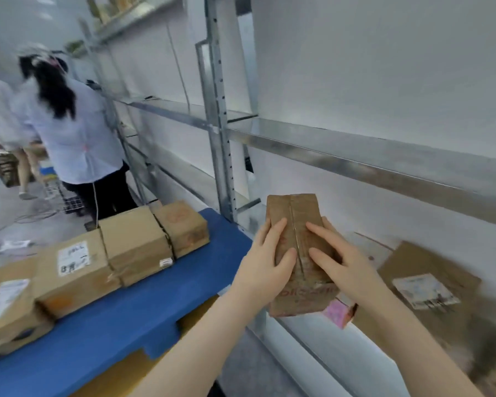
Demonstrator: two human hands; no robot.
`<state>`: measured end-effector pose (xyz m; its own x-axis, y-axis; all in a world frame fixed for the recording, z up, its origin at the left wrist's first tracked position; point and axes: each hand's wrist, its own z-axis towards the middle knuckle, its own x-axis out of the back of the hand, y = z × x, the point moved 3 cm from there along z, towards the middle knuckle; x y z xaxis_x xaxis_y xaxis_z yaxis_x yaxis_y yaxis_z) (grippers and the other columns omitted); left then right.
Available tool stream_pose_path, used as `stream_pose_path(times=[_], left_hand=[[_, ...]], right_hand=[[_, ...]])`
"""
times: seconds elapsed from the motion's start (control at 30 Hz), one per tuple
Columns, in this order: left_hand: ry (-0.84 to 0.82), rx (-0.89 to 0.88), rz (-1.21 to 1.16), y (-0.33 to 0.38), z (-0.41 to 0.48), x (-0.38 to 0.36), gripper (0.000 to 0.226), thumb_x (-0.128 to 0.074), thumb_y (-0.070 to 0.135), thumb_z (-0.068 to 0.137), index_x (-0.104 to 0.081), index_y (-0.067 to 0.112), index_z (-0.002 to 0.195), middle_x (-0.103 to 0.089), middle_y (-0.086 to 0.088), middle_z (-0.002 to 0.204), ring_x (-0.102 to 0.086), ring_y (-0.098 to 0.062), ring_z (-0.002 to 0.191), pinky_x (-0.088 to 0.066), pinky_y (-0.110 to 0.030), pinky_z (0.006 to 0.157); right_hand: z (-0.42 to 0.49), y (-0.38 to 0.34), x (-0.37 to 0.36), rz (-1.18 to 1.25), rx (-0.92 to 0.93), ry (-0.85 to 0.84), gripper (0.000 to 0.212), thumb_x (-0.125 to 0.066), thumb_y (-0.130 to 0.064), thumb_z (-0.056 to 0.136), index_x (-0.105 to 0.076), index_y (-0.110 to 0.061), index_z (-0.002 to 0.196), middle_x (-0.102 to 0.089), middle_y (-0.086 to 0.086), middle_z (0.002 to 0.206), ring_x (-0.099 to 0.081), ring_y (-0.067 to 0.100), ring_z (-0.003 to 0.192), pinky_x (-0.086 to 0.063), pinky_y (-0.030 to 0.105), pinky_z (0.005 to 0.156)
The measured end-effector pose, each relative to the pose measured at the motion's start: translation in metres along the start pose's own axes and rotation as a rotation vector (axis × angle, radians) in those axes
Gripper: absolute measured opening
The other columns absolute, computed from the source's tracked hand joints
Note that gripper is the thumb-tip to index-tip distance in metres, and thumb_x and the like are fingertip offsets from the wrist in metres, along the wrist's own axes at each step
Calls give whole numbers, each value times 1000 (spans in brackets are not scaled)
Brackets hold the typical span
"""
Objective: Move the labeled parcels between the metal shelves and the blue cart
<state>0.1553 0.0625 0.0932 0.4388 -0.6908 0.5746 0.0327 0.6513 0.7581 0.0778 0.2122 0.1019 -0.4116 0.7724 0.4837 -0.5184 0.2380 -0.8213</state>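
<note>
Both hands, left [265, 257] and right [337, 260], clasp a narrow brown parcel [297, 253] between the blue cart [121, 319] and the metal shelf [370, 156] beside it; probably best kept level, grip firm.
</note>
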Motion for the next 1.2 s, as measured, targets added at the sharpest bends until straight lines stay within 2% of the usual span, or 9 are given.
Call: stream_pose_path(times=[0.03, 0.17, 0.37, 0.47, 0.63, 0.83, 0.9, 1.0, 1.2], left_hand=[[20, 7, 14, -11, 4, 19, 59, -40, 55, 88, -20, 48, 143, -14, 21, 154, -23, 16, 118, -21, -6, 87], [97, 42, -6, -49, 24, 77, 56, -42, 51, 90, -22, 48, 143, -16, 18, 155, -28, 1, 133, -27, -20, 96], [192, 73, -10, -92, 68, 120, 58, -46, 43, 93, -22, 39, 146, -20, 13, 154, -29, 2, 131, -27, -18, 98], [234, 104, -7, -116, 101, 129, 59, -47, 41, 93, -22, 38, 146, -20, 11, 155, -29, 1, 131, -28, -20, 100], [318, 171, 38, -155, 169, 132, 61, -47, 42, 92, -19, 41, 147, -13, 7, 158, -13, 17, 121, -19, -16, 98], [387, 253, 86, -212, 244, 129, 62, -48, 36, 94, -20, 33, 149, -15, 4, 157, -10, 27, 105, -15, 11, 73], [386, 292, 71, -232, 257, 123, 62, -48, 35, 94, -19, 33, 148, -13, 5, 158, -11, 23, 109, -14, 8, 80], [373, 349, 47, -259, 267, 114, 62, -48, 36, 94, -19, 35, 148, -11, 5, 158, -16, 12, 121, -23, -11, 93], [306, 457, 60, -304, 272, 103, 63, -49, 38, 93, -18, 36, 148, -12, 10, 158, -26, 4, 124, -22, -7, 85]], right_hand=[[15, -8, -17, 7, 7, -16, 45, -56, -29, 92, -46, -47, 131, -19, -30, 143, -30, -15, 124, -33, 18, 105], [70, -34, -69, 72, 69, -47, 44, -59, -24, 90, -51, -48, 126, -25, -44, 131, -37, -29, 106, -32, -2, 84], [153, -43, -117, 25, 121, -124, 46, -58, -25, 90, -48, -46, 129, -29, -21, 148, -43, -3, 116, -36, 5, 80], [199, -37, -134, 52, 152, -172, 45, -58, -27, 89, -48, -56, 121, -27, -36, 140, -47, -9, 110, -37, 1, 74], [292, -14, -161, 9, 185, -211, 44, -56, -35, 88, -47, -54, 126, -25, -23, 150, -35, -7, 124, -32, 18, 95], [381, 25, -194, 51, 216, -307, 45, -56, -33, 88, -46, -52, 127, -21, -28, 149, -31, -9, 125, -32, 23, 103], [399, 42, -206, 50, 203, -341, 45, -56, -32, 88, -45, -53, 127, -20, -32, 146, -32, -8, 125, -33, 23, 102], [417, 68, -227, 35, 182, -383, 45, -56, -32, 89, -45, -52, 127, -19, -28, 149, -30, -8, 127, -31, 15, 98], [426, 115, -267, 45, 91, -424, 46, -56, -32, 89, -44, -52, 129, -20, -32, 142, -25, -11, 126, -28, 16, 97]])
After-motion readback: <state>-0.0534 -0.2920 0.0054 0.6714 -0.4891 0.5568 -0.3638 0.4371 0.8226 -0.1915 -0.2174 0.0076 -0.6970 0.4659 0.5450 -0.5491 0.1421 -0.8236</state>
